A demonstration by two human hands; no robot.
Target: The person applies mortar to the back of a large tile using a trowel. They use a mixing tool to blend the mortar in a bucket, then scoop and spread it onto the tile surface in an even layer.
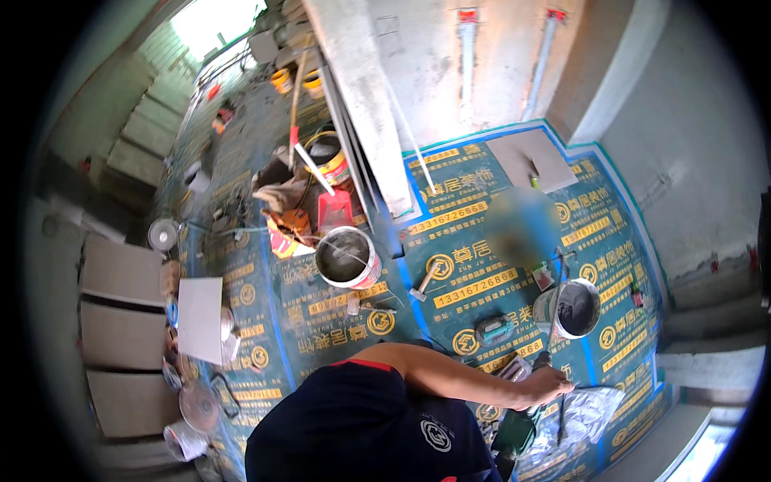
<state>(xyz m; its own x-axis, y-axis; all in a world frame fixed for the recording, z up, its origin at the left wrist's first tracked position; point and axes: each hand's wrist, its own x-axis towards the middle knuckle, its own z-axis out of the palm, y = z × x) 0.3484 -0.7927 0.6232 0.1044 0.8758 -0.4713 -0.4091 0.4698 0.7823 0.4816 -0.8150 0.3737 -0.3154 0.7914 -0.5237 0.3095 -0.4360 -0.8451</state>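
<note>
1. ok so the right hand (548, 384) is stretched out low over the blue printed floor sheet (337, 321), palm down, fingers curled round something thin and dark. can't tell for sure what it is, or how tight the grip is.
2. right under and just past that hand there's a crumpled clear plastic sheet (590, 414), with a long thin dark tool (561, 418) lying on it, touching or nearly touching the fingertips.
3. just beyond the hand, up and a bit to its right, sits a grey bucket of wet mortar (574, 309), near but not touching.
4. to the hand's left, close by, a small green power tool (494, 329) lies on the sheet.
5. below the hand, near the person's dark shirt, there's a dark green thing (514, 434), looks like a bag or a case, hard to say.
6. further left of the hand, well apart, a second mortar bucket with a red band (347, 259), and a hammer (424, 283) between the two buckets.
7. left hand isn't showing anywhere, the torso hides that side.
8. way over on the far left, pale tiles (120, 321) are stacked by the wall.
</note>
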